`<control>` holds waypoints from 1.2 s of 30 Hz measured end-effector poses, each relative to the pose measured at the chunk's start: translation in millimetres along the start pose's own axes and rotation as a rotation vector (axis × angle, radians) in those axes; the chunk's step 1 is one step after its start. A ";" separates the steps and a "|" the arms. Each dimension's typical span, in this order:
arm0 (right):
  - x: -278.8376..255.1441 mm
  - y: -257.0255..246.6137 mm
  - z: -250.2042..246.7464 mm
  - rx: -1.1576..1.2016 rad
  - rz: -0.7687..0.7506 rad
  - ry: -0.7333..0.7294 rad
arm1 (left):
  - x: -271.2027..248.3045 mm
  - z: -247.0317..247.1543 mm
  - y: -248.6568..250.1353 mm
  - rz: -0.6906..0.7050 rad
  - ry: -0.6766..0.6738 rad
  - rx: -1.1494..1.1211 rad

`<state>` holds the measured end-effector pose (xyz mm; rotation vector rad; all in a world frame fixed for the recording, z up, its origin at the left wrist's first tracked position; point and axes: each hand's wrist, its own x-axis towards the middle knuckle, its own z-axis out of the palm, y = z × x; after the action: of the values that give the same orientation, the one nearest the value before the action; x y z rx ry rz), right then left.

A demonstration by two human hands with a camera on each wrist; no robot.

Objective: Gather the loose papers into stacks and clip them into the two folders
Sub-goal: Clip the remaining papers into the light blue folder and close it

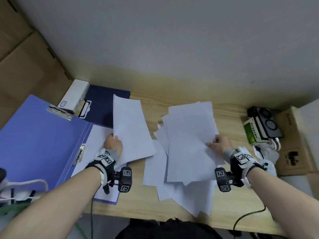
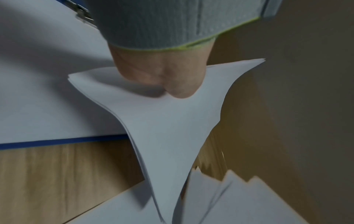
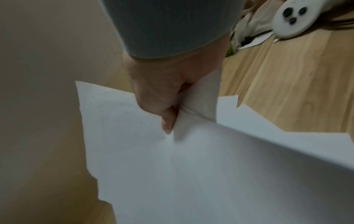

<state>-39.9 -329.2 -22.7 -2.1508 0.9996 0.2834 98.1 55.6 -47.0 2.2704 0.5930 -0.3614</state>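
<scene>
My left hand (image 1: 113,143) grips a thin stack of white sheets (image 1: 132,130) by its left edge and holds it lifted over the desk; the left wrist view shows the thumb (image 2: 180,89) pressed on top of that stack (image 2: 168,128). My right hand (image 1: 218,144) pinches the right edge of a top sheet (image 1: 191,144) of the loose paper pile (image 1: 186,192); its thumb (image 3: 167,122) lies on the sheet (image 3: 191,166). An open light-blue folder (image 1: 38,140) with a metal clip (image 1: 79,153) lies at the left. A dark-blue folder (image 1: 101,104) lies behind it.
A white box (image 1: 74,95) sits on the folders at the back left. Cardboard boxes (image 1: 25,66) rise at the left. At the right stand a green-and-white box with a black device (image 1: 260,128), a white controller (image 1: 266,163) and cables. The wooden desk (image 1: 151,204) ends at the front edge.
</scene>
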 end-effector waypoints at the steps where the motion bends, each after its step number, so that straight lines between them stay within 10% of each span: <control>1: -1.1 0.6 -11.0 0.075 0.018 0.031 | -0.6 2.2 7.0 0.019 -0.011 0.004; 9: -11.3 -32.1 -63.9 0.625 -0.035 0.171 | -18.2 17.7 88.2 0.151 -0.178 -0.054; 16: -15.9 -61.9 -27.4 0.675 -0.035 -0.068 | -59.3 37.7 126.3 0.163 -0.705 -0.241; 21: -20.4 -79.2 -22.5 0.670 -0.129 0.054 | -72.4 18.9 152.4 0.127 -0.943 -0.811; 28: -27.3 -121.4 -60.4 0.904 -0.383 0.129 | -68.5 -20.8 184.9 0.516 -0.598 -0.616; 36: -29.2 -82.3 -3.9 0.696 -0.331 -0.092 | -65.6 10.9 128.6 0.449 -0.626 -0.372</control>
<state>0.4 -280.1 37.4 -1.6023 0.5566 -0.1168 107.8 -51.1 50.3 1.7299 -0.1630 -0.6360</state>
